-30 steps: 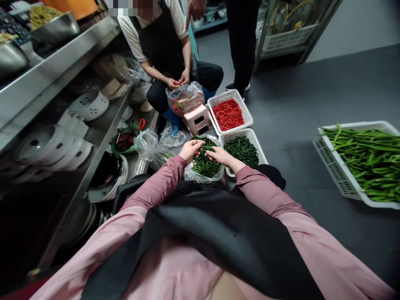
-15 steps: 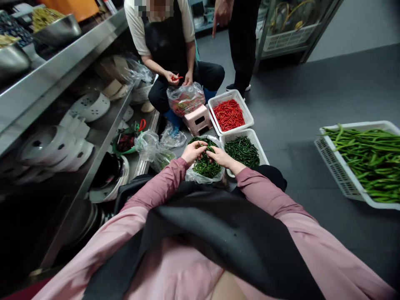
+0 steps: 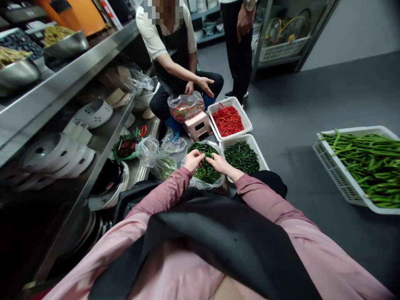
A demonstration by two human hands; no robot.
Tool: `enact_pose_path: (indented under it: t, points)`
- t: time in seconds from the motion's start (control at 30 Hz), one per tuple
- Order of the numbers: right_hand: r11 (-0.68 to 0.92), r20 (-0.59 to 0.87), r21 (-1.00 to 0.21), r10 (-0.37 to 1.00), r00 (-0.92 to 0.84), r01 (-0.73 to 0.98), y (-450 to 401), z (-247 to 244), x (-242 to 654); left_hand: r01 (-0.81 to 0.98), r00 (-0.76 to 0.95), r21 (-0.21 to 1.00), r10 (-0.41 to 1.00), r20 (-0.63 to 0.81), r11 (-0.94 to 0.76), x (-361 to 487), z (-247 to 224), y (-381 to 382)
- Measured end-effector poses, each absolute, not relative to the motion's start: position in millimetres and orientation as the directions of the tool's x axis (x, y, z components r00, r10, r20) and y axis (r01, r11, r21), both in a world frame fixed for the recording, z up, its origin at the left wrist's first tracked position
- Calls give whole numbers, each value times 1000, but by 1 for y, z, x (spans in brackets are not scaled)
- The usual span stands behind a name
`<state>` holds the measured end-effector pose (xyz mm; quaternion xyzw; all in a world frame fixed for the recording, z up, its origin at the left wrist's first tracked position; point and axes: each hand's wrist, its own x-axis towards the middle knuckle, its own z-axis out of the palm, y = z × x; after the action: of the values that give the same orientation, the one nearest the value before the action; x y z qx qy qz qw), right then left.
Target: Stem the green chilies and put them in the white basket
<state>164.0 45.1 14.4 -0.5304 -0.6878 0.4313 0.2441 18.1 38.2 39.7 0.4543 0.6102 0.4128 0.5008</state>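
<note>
Over a clear plastic bag of small green chillies (image 3: 208,174), my left hand (image 3: 193,161) and my right hand (image 3: 219,163) meet with pinched fingers. Between the fingertips there is something green, apparently a chilli; both hands seem to grip it, though it is small and partly hidden. Just right of the bag is a white basket of dark green chillies (image 3: 242,156). Behind that one, touching it, a second white basket holds red chillies (image 3: 227,121).
A seated person (image 3: 175,54) has a bag of red chillies (image 3: 187,108) on a pink stool (image 3: 198,126). Another person (image 3: 237,46) stands behind. A basket of long green peppers (image 3: 368,166) is at right; a metal shelf (image 3: 62,75) with dishes runs along the left.
The seated person's hand has left the red chilli it held and now reaches out, palm open, toward the red basket. The standing person's pointing hand has shifted right. My hands remain together over the bag.
</note>
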Motion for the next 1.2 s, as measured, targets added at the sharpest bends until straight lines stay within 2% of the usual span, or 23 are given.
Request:
enact_pose_path:
  t: [0.07, 0.1, 0.23, 0.43, 0.57, 0.63, 0.7, 0.77, 0.83, 0.9, 0.97, 1.07, 1.2]
  points:
    - [26, -218, -762, 930, -296, 647, 43, 11, 162, 300, -148, 935, 977, -151, 190, 17, 28, 38]
    - [14, -253, -712, 928, -274, 702, 43, 9, 162, 338, -162, 915, 971, -174, 221, 16, 22, 38]
    - [28, -285, -551, 933, -220, 834, 39, 6, 163, 356, -173, 816, 890, -422, 456, 13, 6, 37]
    - [269, -238, -378, 896, -374, 886, 28, 6, 162, 515, 33, 747, 861, -508, 421, 19, 11, 38]
    - [335, -213, -345, 882, -421, 877, 22, 7, 160, 308, 42, 721, 748, -663, 621, 20, 12, 41]
    - [343, -203, -343, 882, -426, 874, 20, 8, 160, 188, 114, 677, 669, -735, 712, 17, 11, 40]
    - [328, -205, -349, 887, -413, 878, 20, 10, 161, 147, 175, 666, 644, -745, 731, 16, 9, 36]
    - [284, -235, -363, 894, -382, 888, 22, 11, 161, 169, 148, 749, 735, -662, 641, 18, 7, 32]
    - [223, -289, -387, 892, -347, 895, 24, 11, 161, 278, 59, 842, 867, -495, 462, 22, 4, 30]
    - [173, -341, -417, 880, -330, 892, 26, 11, 161, 420, -10, 855, 944, -329, 303, 27, 1, 30]
    - [155, -358, -433, 875, -327, 888, 26, 11, 161, 506, -46, 820, 958, -283, 267, 30, -1, 32]
    - [179, -303, -398, 900, -314, 900, 25, 10, 162, 474, -101, 789, 915, -392, 390, 31, -3, 34]
    - [245, -205, -331, 924, -323, 911, 22, 9, 164, 245, -53, 762, 793, -607, 599, 28, -7, 34]
